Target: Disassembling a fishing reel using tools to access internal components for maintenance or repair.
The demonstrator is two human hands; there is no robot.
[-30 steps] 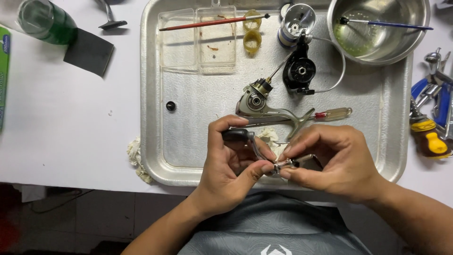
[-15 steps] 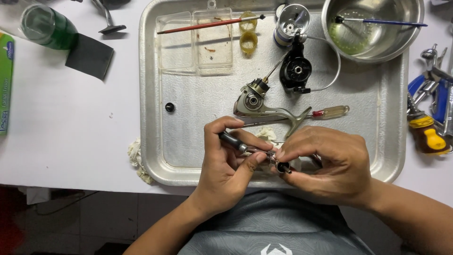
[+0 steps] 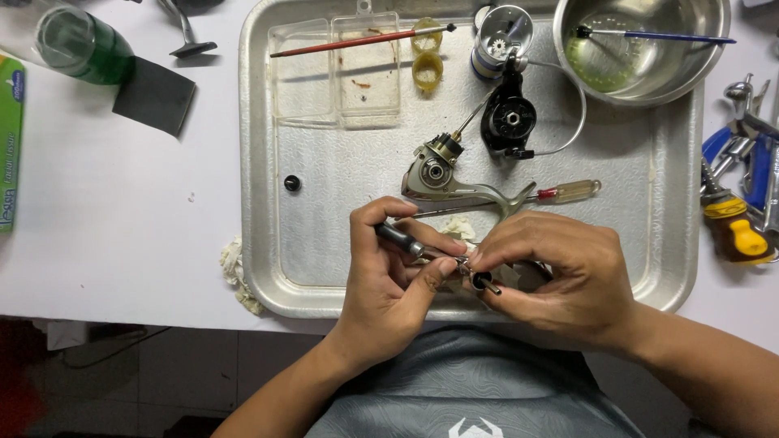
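Partly hidden — small metal part [image 3: 466, 266]

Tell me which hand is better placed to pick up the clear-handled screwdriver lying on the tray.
Right, probably. The right hand lies just below the clear-handled screwdriver, though it pinches a small metal part. The left hand grips a dark-handled tool and sits farther away.

A small dark metal handle part [image 3: 422, 248] lies angled between both hands over the tray's near edge.

The white surface [image 3: 122, 211] carries a metal tray [image 3: 341, 276], green bottle [image 3: 81, 49], dark cloth [image 3: 154, 96] and hand tools [image 3: 742, 203].
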